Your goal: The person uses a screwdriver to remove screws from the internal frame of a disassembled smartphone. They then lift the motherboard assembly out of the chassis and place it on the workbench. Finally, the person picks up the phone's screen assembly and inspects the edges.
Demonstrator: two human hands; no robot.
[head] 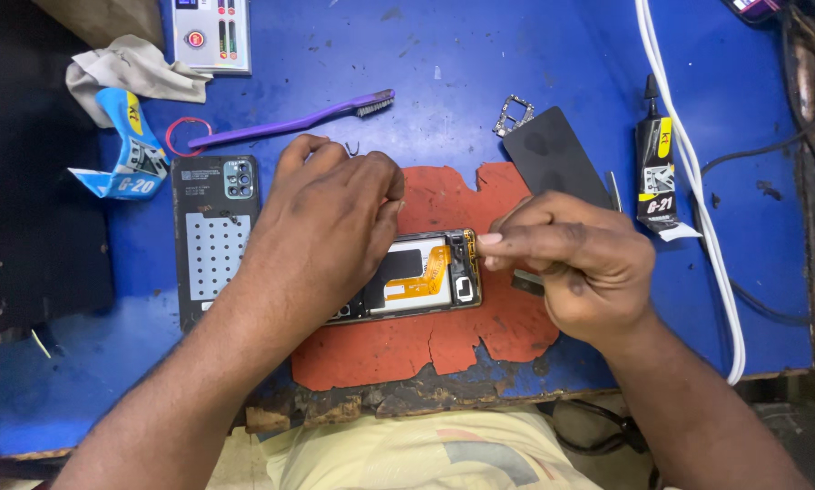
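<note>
Head view looks down on a scuffed blue table [535, 54] with a torn orange-red rubber mat [480, 340] near its front edge. An opened black smartphone with an orange flex cable [426, 277] lies on the mat, its long axis running left to right. The left hand [330, 213] presses down over the phone's left part, fingers curled together. The right hand [575, 259] sits just beside the phone's right end, fingertips pinched shut at the frame edge; whether they hold a small tool I cannot tell. A detached black back cover with camera cluster [215, 231] lies left of the mat, a purple-handled brush [289, 120] behind it.
</note>
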